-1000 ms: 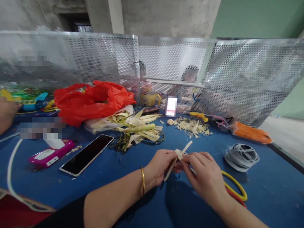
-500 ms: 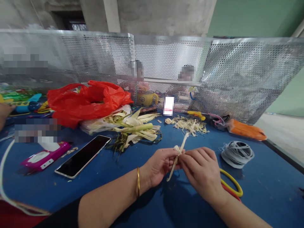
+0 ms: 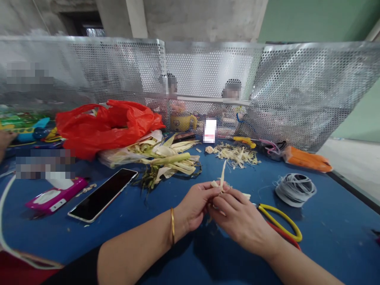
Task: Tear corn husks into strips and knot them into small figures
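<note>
Between my hands is a pale dried corn husk strip (image 3: 223,174), with one narrow end standing up above my fingers. My left hand (image 3: 198,204) pinches it between thumb and fingers; a gold bangle circles that wrist. My right hand (image 3: 237,213) is closed against the left fingertips and also grips the husk, its fingers partly covering it. Another pale end pokes out past the right knuckles. Scissors (image 3: 280,221) with yellow and red handles lie partly under my right hand. Beyond my hands is a pile of husks (image 3: 175,160), and beside it a heap of shredded husk (image 3: 237,154).
A spool of grey cord (image 3: 296,190) stands at right, near an orange packet (image 3: 308,159). To the left lie a phone (image 3: 103,194), a magenta tissue pack (image 3: 56,196) and a red plastic bag (image 3: 107,126). A perforated metal screen (image 3: 208,63) borders the back; another person's hand (image 3: 6,138) is far left.
My right hand has shifted left, closer over the left fingers. The husk strip's lower end no longer hangs in view, its upright end leans less, and more of the scissors shows.
</note>
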`<state>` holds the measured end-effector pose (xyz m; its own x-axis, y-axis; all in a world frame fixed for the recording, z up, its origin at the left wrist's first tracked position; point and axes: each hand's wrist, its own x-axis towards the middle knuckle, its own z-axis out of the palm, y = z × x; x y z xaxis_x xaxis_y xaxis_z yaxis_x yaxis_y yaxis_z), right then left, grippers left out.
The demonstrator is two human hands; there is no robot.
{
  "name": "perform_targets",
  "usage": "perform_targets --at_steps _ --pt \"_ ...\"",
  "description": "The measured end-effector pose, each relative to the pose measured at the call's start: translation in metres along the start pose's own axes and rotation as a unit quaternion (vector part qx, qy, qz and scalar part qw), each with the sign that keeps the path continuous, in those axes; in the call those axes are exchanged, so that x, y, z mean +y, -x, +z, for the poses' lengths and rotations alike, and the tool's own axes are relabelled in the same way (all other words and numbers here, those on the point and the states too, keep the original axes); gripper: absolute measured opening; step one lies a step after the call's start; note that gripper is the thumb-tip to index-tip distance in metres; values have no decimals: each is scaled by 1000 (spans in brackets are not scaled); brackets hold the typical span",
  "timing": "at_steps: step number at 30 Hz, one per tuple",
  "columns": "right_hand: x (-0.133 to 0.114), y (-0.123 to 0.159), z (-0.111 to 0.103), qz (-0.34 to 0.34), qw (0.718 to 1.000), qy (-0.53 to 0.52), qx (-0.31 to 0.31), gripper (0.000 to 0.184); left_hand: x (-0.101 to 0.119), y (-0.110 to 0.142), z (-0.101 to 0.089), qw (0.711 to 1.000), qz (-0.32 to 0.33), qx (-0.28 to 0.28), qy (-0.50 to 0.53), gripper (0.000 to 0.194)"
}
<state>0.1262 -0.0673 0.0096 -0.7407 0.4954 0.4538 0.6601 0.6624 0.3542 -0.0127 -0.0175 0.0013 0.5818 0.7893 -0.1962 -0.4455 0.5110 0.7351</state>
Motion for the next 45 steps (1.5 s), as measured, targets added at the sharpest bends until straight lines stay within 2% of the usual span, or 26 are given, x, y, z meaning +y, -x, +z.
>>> perform_targets --at_steps 2,4,6,9,11,13,16,18,20,24,25,26,27,28,29,31,33,34,35,36,38,41,45 --pt "-2 0 2 0 1000 -10 -1 25 -1 1 0 1000 -9 2 1 25" --pt "-2 1 2 39 997 -52 33 26 -2 1 1 1000 -10 -3 0 25" --pt "1 3 1 130 981 -109 93 23 -2 1 1 1000 -4 -9 -4 24" --pt "7 4 2 301 919 -198 156 16 -1 0 0 1000 12 -12 -16 21" --pt "10 5 5 387 874 -257 146 17 -1 0 0 999 22 -10 -26 22" --pt "11 6 9 440 841 -297 104 19 -2 -1 0 999 23 -4 -38 24" --pt "11 7 13 481 817 -314 47 18 -2 0 1 999 15 6 -52 26" --pt "11 6 15 495 802 -331 44 20 -3 1 2 998 14 17 -59 27" --pt "10 4 15 514 757 -399 59 23 -2 1 3 997 24 31 -71 27" --pt "9 -1 14 548 596 -579 102 25 1 -1 3 991 59 81 -91 27" --pt "9 -2 14 555 569 -598 106 28 3 -2 2 989 64 103 -90 28" --pt "8 -2 13 557 558 -605 108 31 4 -3 1 986 67 125 -86 29" --pt "8 -2 13 552 563 -605 110 32 6 -4 0 984 67 144 -81 29" --pt "8 -1 12 534 587 -598 112 30 7 -5 -1 983 62 155 -75 27" --pt "7 -1 12 500 631 -581 114 27 9 -6 -3 983 54 163 -69 25" --pt "7 1 9 391 756 -513 108 23 10 -7 -5 983 36 170 -59 21" --pt "7 2 6 261 873 -405 79 30 11 -7 -6 984 25 168 -60 19" --pt "7 2 4 206 912 -348 63 33 11 -7 -6 984 25 164 -70 20" --pt "7 2 3 165 939 -297 53 33 10 -6 -6 983 29 159 -83 21" --pt "7 3 1 141 955 -254 51 32 10 -6 -6 982 34 154 -100 23" --pt "9 4 -1 123 971 -190 71 29 9 -4 -5 979 44 141 -140 24" --pt "15 6 -4 123 978 -128 110 27 6 -1 -1 973 52 106 -196 25" --pt "22 9 -6 165 979 -72 95 19 4 3 2 968 29 45 -245 23"
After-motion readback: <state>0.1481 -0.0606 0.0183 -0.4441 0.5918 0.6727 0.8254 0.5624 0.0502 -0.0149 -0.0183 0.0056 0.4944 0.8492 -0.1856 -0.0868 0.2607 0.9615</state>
